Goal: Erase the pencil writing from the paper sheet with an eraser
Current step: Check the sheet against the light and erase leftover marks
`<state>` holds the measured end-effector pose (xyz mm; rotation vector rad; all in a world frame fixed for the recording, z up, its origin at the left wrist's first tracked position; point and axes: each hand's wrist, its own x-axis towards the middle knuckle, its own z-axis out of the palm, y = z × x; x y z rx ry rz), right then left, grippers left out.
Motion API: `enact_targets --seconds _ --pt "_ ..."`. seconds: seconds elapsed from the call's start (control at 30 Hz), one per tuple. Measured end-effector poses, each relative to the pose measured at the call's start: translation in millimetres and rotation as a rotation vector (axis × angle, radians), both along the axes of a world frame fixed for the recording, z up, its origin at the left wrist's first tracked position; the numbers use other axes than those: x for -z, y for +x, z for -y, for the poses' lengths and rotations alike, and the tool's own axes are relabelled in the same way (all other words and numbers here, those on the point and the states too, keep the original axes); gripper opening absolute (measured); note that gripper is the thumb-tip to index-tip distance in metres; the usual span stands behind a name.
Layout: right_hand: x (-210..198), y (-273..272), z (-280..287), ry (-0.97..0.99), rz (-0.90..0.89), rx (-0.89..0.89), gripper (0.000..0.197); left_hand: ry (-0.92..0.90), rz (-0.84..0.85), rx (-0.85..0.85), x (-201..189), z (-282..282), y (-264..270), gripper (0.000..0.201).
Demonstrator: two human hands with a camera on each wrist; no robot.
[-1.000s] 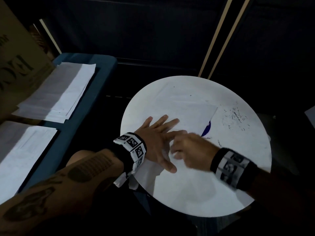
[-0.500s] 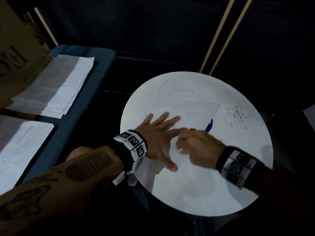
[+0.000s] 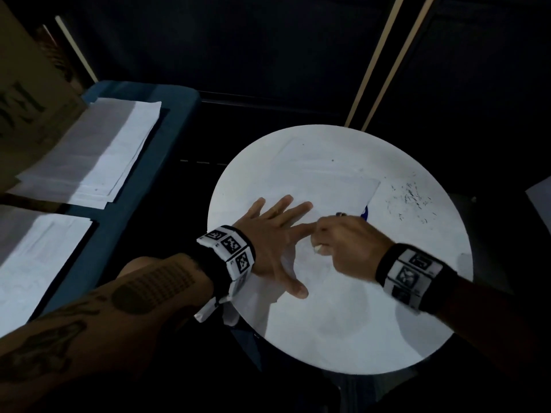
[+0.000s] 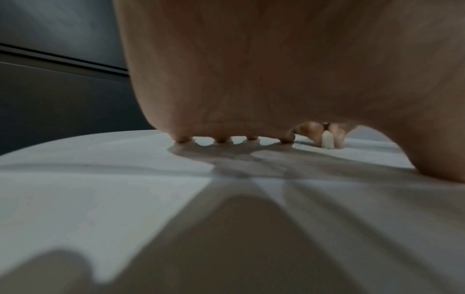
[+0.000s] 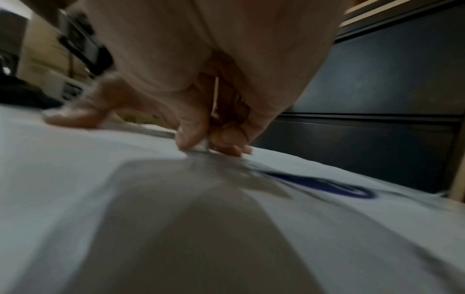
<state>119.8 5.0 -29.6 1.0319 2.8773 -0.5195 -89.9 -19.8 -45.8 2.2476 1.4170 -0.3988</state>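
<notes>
A white paper sheet [image 3: 325, 180] lies on the round white table [image 3: 343, 323]. My left hand [image 3: 277, 234] lies flat on the sheet with its fingers spread, pressing it down; in the left wrist view its fingertips [image 4: 221, 140] touch the paper. Just to its right, my right hand [image 3: 343, 242] pinches a small white eraser [image 4: 328, 141] between thumb and fingers, its tip on the sheet [image 5: 62, 159]. The eraser [image 5: 203, 146] shows blurred in the right wrist view. No pencil writing is legible under the hands.
Dark eraser crumbs [image 3: 413, 201] lie scattered on the table's right side. A blue mark [image 3: 364, 212] peeks out at the sheet's right edge. A blue bench [image 3: 155, 162] at left carries stacks of paper [image 3: 98, 156] and a cardboard box [image 3: 26, 93].
My right hand has shifted slightly up and right along the sheet with the eraser, in a rubbing motion. My left hand stays flat in the same place.
</notes>
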Motion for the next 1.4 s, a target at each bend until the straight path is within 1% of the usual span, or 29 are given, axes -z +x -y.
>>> enact_targets --seconds 0.07,0.1,0.13,0.2,0.23,0.27,0.3,0.33,0.37,0.4,0.43,0.5,0.57,0.63,0.73,0.77,0.8,0.87,0.9,1.0,1.07,1.13,1.17,1.23,1.3,1.37,1.4 --pt "3.0 -9.1 23.4 -0.058 0.000 -0.137 0.032 0.009 0.005 -0.004 0.9 1.1 -1.6 0.132" --pt "4.7 -8.5 27.3 -0.091 0.009 -0.181 0.034 0.012 0.010 -0.004 0.9 0.8 -1.7 0.132" --pt "2.7 -6.7 21.4 -0.091 0.022 -0.157 0.035 0.012 0.012 -0.003 0.3 0.6 -1.3 0.132" --pt "0.8 5.2 -5.7 -0.045 0.015 0.020 0.030 0.007 0.011 0.001 -1.4 -0.4 -0.5 0.133" --pt "0.8 8.4 -9.9 -0.020 0.007 0.055 0.026 0.003 0.013 0.002 -1.7 0.2 -0.3 0.133" --pt "2.5 7.7 -6.1 0.013 -0.021 0.033 0.026 0.000 0.012 -0.002 -1.4 0.8 -0.6 0.133" --pt "2.9 2.6 4.2 0.014 -0.033 -0.027 0.030 0.003 0.008 -0.004 -0.8 0.5 -1.5 0.133" --pt "6.9 0.6 16.6 -0.018 -0.031 -0.101 0.034 0.007 0.007 -0.004 0.3 0.8 -2.1 0.132" --pt "8.6 1.1 22.8 -0.058 -0.021 -0.147 0.033 0.012 0.008 -0.001 1.0 0.3 -2.1 0.132" --pt "7.9 2.5 19.6 -0.068 -0.006 -0.144 0.029 0.015 0.010 0.001 1.2 0.2 -1.9 0.131" --pt "7.1 6.4 9.9 -0.039 -0.004 -0.090 0.024 0.014 0.011 0.003 1.5 0.3 -1.6 0.132" --pt "7.0 14.9 -1.2 0.000 -0.017 -0.032 0.021 0.004 0.018 0.003 0.1 0.3 -1.1 0.132" --pt "7.4 11.3 10.0 0.016 -0.028 -0.098 0.029 0.009 0.007 0.003 -0.9 0.8 -1.5 0.131" --pt "9.8 12.4 18.2 -0.037 -0.023 -0.152 0.028 0.019 0.006 0.007 -1.0 1.5 -1.1 0.130" --pt "8.6 22.3 -1.7 0.041 -0.039 -0.038 0.021 0.028 0.020 -0.006 1.6 0.7 -0.3 0.131" --pt "8.7 22.9 -2.0 0.067 -0.062 -0.038 0.022 0.026 0.023 -0.010 2.5 1.4 -0.2 0.131" --pt "9.7 20.9 1.4 0.085 -0.075 -0.076 0.024 0.030 0.021 -0.011 3.1 1.2 -0.8 0.131" --pt "13.5 21.5 11.5 0.039 -0.057 -0.154 0.026 0.031 0.015 -0.007 2.8 1.9 -1.0 0.131" --pt "13.6 24.7 8.6 0.029 -0.047 -0.147 0.024 0.025 0.021 -0.010 2.0 1.4 -0.7 0.132" --pt "11.7 36.8 -11.2 0.127 -0.057 -0.033 0.022 0.008 0.033 -0.017 -0.1 0.8 -0.6 0.132" --pt "11.8 32.7 -3.0 0.133 -0.068 -0.059 0.024 0.008 0.022 -0.019 -0.4 1.0 -0.7 0.132" --pt "15.5 28.1 16.2 0.067 -0.075 -0.142 0.024 0.020 0.007 -0.016 0.6 1.1 0.0 0.132" --pt "16.3 28.4 17.8 0.047 -0.076 -0.154 0.022 0.024 0.005 -0.014 0.3 1.3 0.3 0.132" --pt "15.5 31.8 4.1 0.080 -0.064 -0.090 0.019 0.019 0.007 -0.017 -0.7 1.2 0.6 0.132" --pt "12.8 35.3 -5.6 0.129 -0.057 -0.043 0.020 0.002 0.009 -0.019 -1.7 1.2 1.0 0.133" --pt "8.5 31.0 1.3 0.143 -0.066 -0.080 0.021 0.006 -0.001 -0.015 -1.9 1.0 0.9 0.132" --pt "7.6 27.9 8.4 0.117 -0.050 -0.121 0.020 0.009 -0.006 -0.011 -2.2 1.6 0.5 0.132"
